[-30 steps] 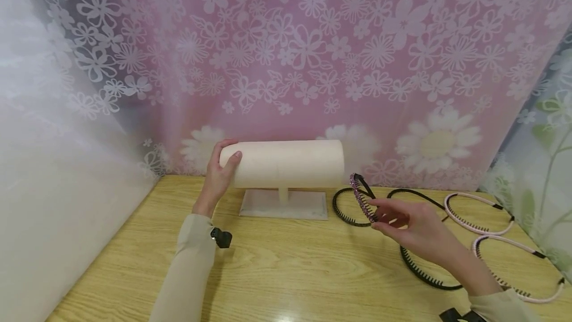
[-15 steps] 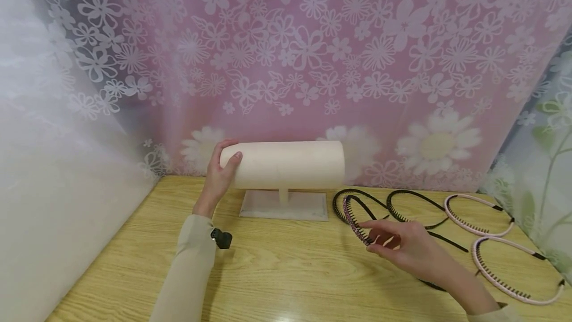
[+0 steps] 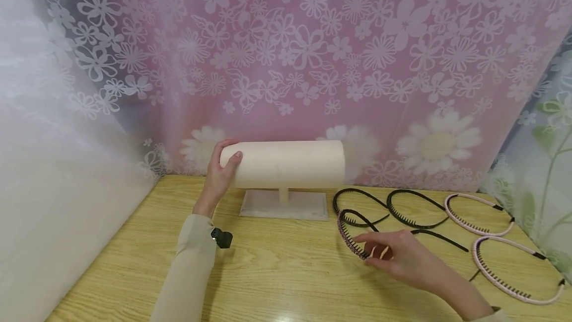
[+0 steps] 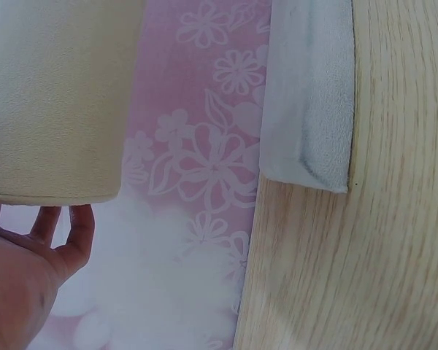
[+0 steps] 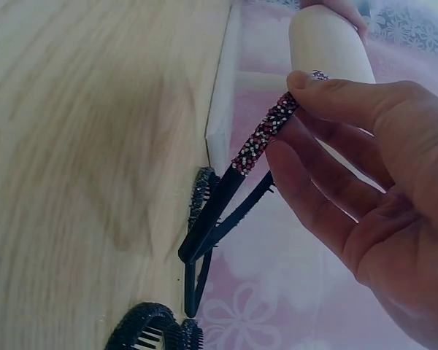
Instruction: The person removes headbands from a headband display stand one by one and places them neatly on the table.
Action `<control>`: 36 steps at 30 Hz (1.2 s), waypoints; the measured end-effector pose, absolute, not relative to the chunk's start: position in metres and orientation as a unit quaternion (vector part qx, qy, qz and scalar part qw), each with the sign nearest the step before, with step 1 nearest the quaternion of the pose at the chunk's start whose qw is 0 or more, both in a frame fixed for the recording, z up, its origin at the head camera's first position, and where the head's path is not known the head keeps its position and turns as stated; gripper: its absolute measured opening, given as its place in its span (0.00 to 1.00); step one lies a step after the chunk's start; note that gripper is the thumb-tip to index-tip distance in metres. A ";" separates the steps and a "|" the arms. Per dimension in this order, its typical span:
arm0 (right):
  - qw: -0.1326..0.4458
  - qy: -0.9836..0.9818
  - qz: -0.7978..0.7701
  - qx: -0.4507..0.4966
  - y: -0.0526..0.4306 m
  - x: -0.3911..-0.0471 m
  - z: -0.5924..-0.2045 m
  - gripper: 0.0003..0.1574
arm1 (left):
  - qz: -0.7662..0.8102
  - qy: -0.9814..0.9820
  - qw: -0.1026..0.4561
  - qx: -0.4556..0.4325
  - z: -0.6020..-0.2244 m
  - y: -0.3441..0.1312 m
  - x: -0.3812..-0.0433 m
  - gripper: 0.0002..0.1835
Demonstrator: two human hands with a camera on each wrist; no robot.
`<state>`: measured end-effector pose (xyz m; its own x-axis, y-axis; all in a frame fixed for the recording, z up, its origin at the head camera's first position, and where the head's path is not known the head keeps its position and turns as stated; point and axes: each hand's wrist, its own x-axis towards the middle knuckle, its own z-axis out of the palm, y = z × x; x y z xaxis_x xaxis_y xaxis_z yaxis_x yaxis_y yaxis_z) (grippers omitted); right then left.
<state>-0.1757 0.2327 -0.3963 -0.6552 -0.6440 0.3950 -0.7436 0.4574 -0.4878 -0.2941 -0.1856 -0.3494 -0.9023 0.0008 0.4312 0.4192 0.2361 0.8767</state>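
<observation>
A cream padded cylinder [image 3: 286, 165] lies level on a short post above a pale rectangular base [image 3: 308, 207]. My left hand [image 3: 217, 178] grips its left end, thumb on the front; the left wrist view has curled fingers at the cylinder's end [image 4: 51, 95]. My right hand [image 3: 404, 257] pinches a dark toothed headband [image 3: 343, 232] between thumb and fingers. Pink, white and dark rhinestones cover its band in the right wrist view, where the headband [image 5: 264, 135] is tilted. It is held in front of the cylinder's right side, overlapping a black headband [image 3: 335, 205] behind.
Another black headband [image 3: 389, 202] lies to the right of the first, and a further dark one [image 3: 447, 240] is partly hidden by my right hand. Two pale pink headbands [image 3: 500, 286] rest at the far right of the wooden table [image 3: 268, 267]. A floral curtain [image 3: 286, 63] hangs close behind.
My right hand has lowered the rhinestone headband and moved it slightly left, toward the table's front, uncovering more of the black headbands behind. My left hand has stayed on the cylinder.
</observation>
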 end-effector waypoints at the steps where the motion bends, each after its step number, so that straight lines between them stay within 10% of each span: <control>1: 0.073 -0.850 0.322 0.409 0.232 -0.176 -0.397 0.24 | -0.602 -0.767 0.174 -0.137 -0.349 -0.186 -0.294 0.27; 36: -0.055 -0.862 0.273 0.423 0.215 -0.179 -0.419 0.22 | -0.612 -0.760 0.171 -0.137 -0.350 -0.186 -0.294 0.27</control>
